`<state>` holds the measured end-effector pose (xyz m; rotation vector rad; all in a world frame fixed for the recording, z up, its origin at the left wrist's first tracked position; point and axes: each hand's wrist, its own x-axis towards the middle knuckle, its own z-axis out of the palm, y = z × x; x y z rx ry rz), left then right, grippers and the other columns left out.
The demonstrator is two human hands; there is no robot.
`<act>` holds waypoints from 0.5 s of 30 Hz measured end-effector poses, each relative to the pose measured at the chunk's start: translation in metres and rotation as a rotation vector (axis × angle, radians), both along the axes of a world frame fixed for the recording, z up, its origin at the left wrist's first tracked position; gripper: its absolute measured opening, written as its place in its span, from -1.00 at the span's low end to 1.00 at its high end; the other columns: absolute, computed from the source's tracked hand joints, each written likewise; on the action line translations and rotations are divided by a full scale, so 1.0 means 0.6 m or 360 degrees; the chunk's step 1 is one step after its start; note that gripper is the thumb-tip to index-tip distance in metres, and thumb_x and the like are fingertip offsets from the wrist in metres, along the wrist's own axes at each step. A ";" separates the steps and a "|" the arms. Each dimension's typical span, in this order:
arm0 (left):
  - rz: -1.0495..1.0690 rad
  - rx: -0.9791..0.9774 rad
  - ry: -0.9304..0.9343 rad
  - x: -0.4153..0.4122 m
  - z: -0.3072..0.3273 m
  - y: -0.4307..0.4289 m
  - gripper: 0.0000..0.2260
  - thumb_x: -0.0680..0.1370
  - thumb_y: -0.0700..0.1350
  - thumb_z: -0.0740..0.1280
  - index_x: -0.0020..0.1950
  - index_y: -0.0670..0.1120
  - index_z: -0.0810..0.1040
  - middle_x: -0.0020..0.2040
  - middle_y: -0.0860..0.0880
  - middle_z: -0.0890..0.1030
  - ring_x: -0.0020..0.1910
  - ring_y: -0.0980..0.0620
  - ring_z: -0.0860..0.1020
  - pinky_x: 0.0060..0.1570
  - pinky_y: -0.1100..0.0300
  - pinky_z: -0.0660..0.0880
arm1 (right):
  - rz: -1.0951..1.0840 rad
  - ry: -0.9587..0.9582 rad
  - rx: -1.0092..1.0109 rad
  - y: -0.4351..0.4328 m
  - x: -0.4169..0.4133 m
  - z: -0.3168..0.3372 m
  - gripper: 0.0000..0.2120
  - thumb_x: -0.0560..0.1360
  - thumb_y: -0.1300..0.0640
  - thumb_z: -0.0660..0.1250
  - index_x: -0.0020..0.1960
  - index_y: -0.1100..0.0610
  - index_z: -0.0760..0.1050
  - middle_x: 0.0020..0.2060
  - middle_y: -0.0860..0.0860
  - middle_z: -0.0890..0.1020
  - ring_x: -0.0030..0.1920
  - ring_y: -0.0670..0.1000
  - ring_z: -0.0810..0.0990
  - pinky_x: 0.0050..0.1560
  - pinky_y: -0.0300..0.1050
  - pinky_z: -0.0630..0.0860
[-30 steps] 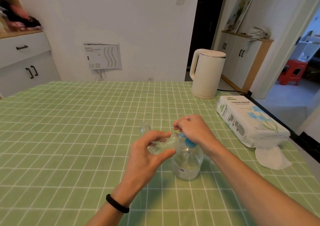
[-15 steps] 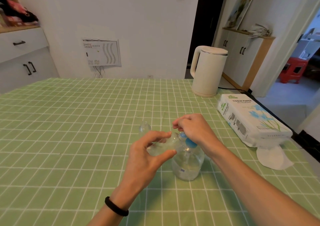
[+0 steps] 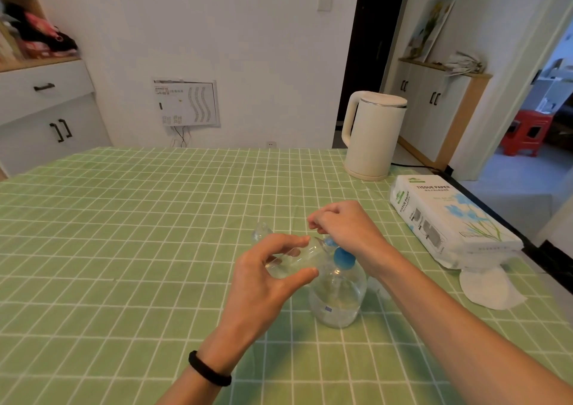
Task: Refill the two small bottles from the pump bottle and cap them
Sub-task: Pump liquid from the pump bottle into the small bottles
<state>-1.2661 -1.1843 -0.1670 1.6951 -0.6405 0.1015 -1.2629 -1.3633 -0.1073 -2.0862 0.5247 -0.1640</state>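
Head view: a green checked table (image 3: 124, 218) fills the lower frame, with both hands meeting just right of centre.
Left hand (image 3: 260, 280): thumb and fingers curl round a small bottle (image 3: 297, 259) and grip its sides; a black wristband (image 3: 209, 369) sits on the wrist.
Small bottle in hand: clear plastic, uncapped, tipped on its side, its mouth toward the blue pump head (image 3: 342, 257). How much liquid it holds cannot be told.
Right hand (image 3: 347, 231): lies over the pump head with fingers curled in and fingertips close to the thumb. Whether they pinch the spout cannot be told.
Pump bottle (image 3: 338, 299): clear and round, upright on the table below the hands, with clear liquid in its lower part.
Second small bottle (image 3: 262, 232): clear, on the table just above the left fingertips, apart from both hands; contents not readable.
Kettle (image 3: 372, 138): cream, lid shut, upper right of centre at the table's far edge.
Tissue pack (image 3: 449, 218): white with blue flowers, at the right edge of the table; a loose tissue (image 3: 486, 286) lies just below it.
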 end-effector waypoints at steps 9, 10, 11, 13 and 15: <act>-0.0005 -0.0041 0.0029 0.002 -0.018 -0.004 -0.64 0.41 -0.16 0.66 0.14 0.10 0.71 0.07 0.18 0.76 0.13 0.08 0.71 0.18 0.15 0.60 | -0.0066 0.0045 0.0010 -0.005 -0.002 -0.020 -0.77 0.63 0.16 0.34 -0.02 0.13 0.79 -0.03 0.03 0.81 0.11 0.07 0.75 0.31 0.12 0.65; -0.0007 -0.0043 0.0031 0.002 -0.018 -0.004 -0.64 0.41 -0.16 0.66 0.14 0.11 0.71 0.06 0.17 0.76 0.12 0.08 0.71 0.18 0.15 0.60 | -0.0067 0.0051 0.0007 -0.005 -0.003 -0.021 -0.77 0.62 0.16 0.34 -0.02 0.13 0.79 -0.03 0.04 0.81 0.12 0.09 0.75 0.31 0.14 0.65; -0.0005 -0.0028 0.0027 0.002 -0.018 -0.004 -0.64 0.41 -0.15 0.66 0.14 0.12 0.71 0.06 0.18 0.76 0.12 0.09 0.71 0.17 0.18 0.59 | -0.0071 0.0052 0.0001 -0.004 -0.003 -0.021 -0.77 0.62 0.16 0.34 -0.02 0.13 0.79 -0.04 0.05 0.82 0.12 0.11 0.75 0.31 0.16 0.65; 0.0001 0.0002 0.0011 0.002 -0.018 -0.003 -0.64 0.41 -0.13 0.65 0.15 0.13 0.71 0.05 0.18 0.76 0.11 0.10 0.70 0.14 0.21 0.57 | -0.0074 0.0046 -0.0010 -0.003 -0.005 -0.020 -0.77 0.61 0.17 0.34 -0.03 0.13 0.79 -0.04 0.06 0.82 0.12 0.13 0.75 0.30 0.17 0.65; 0.0006 0.0004 0.0013 0.001 -0.017 -0.002 -0.64 0.41 -0.13 0.65 0.15 0.12 0.71 0.05 0.18 0.75 0.12 0.08 0.70 0.14 0.21 0.57 | -0.0078 0.0046 -0.0012 -0.002 -0.007 -0.019 -0.77 0.61 0.17 0.35 -0.02 0.15 0.79 -0.05 0.08 0.82 0.13 0.16 0.75 0.29 0.18 0.65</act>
